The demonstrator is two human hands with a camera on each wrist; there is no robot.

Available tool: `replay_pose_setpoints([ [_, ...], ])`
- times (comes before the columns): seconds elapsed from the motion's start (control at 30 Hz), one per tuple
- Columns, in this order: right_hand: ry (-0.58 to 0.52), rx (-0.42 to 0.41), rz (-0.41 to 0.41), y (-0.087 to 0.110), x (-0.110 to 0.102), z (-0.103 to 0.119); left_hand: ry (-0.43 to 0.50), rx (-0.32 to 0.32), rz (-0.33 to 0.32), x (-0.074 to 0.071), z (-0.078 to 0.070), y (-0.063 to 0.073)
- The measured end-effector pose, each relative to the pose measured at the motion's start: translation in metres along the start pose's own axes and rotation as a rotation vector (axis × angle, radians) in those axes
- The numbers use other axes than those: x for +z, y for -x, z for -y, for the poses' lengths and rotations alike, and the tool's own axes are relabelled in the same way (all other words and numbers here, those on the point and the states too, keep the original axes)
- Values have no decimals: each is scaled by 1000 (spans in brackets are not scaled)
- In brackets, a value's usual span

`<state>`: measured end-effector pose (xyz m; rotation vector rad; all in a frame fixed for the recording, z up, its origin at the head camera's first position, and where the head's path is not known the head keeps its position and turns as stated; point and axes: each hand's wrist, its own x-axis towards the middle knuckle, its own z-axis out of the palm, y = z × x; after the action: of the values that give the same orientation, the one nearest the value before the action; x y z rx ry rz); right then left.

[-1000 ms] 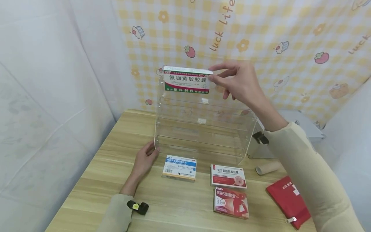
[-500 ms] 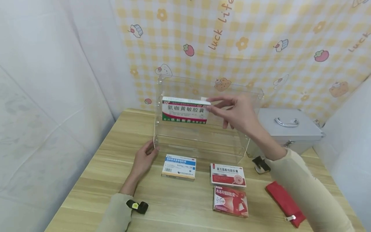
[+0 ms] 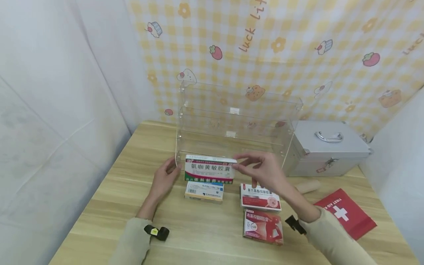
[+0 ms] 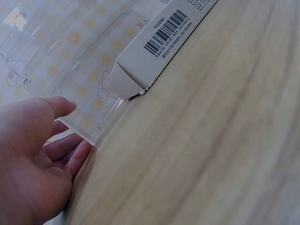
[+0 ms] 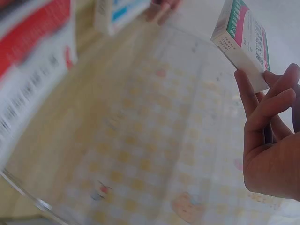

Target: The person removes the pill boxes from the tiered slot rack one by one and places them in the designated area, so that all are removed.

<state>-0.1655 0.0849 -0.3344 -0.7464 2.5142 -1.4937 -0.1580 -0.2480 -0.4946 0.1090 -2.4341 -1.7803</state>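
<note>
My right hand (image 3: 261, 170) pinches the right end of a white, green and red medicine box (image 3: 209, 170), held upright with its printed front facing me. In the head view this box overlaps the far part of a blue-and-white medicine box (image 3: 203, 194) on the table. Behind stands a clear acrylic tiered shelf (image 3: 236, 123). My left hand (image 3: 163, 180) holds the shelf's lower left front edge; in the left wrist view the thumb and fingers lie on either side of the clear panel (image 4: 86, 105). The right wrist view shows the fingertips at the pinched box's end.
A white-and-red medicine box (image 3: 260, 200) and a red one (image 3: 263, 227) lie at front right. Farther right are a silver metal case (image 3: 331, 147), a cardboard tube (image 3: 308, 186) and a red first aid pouch (image 3: 359, 217). A checked curtain (image 3: 281, 22) hangs behind.
My right hand has lowered the medicine box from the shelf's top, past its tiers, to in front of its lowest tier. The left hand stays at the shelf's edge.
</note>
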Motion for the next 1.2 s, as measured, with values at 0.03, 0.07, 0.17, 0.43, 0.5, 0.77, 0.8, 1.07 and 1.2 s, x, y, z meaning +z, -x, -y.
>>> replay_pose_setpoints([
  [0.03,-14,6,4,4,5,-6,3,0,2,-1,0,0],
  [0.07,-25,17,7,7,10,-11,3,1,5,-1,0,-1],
  [0.17,-56,49,18,17,25,-25,3,2,8,-2,-1,-3],
  [0.43,-97,152,49,32,47,-44,3,3,18,-6,-30,5],
  [0.5,-92,157,55,34,51,-46,0,11,23,-7,-39,9],
  [0.77,-98,213,104,47,65,-58,3,23,12,-5,-26,5],
  [0.8,-107,227,118,49,67,-60,3,23,8,-4,-20,2],
  [1.07,-50,222,160,56,74,-74,-10,31,-1,0,-2,-3],
  [1.2,11,203,198,56,76,-76,-7,30,-3,0,-1,-2],
])
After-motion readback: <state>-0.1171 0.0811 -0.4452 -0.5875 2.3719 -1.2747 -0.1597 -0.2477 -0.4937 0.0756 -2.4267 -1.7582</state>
